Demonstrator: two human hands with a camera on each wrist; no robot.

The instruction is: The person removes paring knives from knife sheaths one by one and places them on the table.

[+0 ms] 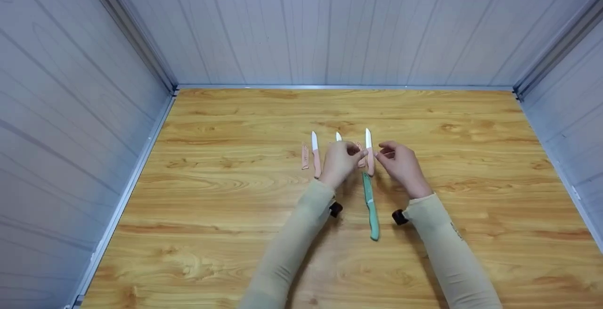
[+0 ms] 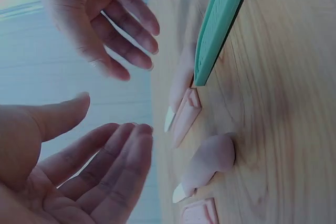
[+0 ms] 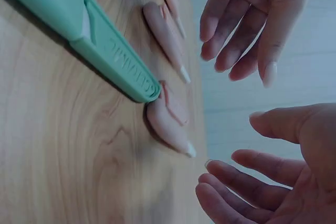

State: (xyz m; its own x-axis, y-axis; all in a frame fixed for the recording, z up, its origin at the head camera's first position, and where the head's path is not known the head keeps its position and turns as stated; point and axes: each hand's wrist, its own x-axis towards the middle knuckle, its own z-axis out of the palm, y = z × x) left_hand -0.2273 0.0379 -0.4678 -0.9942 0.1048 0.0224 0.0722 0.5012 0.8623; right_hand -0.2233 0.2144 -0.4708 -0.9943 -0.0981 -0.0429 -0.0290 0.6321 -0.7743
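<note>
Over the right-hand pink-handled knife (image 1: 370,160), my left hand (image 1: 340,162) and right hand (image 1: 401,164) hover on either side with nothing held. Both wrist views show the left hand (image 2: 100,169) and the right hand (image 3: 273,177) facing each other, fingers loosely extended and apart. A pink sheath (image 1: 361,154) lies beside that knife. Another pink-handled knife (image 1: 315,158) lies left of my left hand, with a pink sheath (image 1: 305,156) beside it. The middle knife (image 1: 338,136) shows only its white blade tip in the head view; my left hand covers the rest.
A green knife (image 1: 373,219) in its green sheath (image 3: 118,59) lies between my forearms, its tip close to the right pink handle. The wooden table (image 1: 226,224) is bounded by a back wall (image 1: 306,31) and side walls.
</note>
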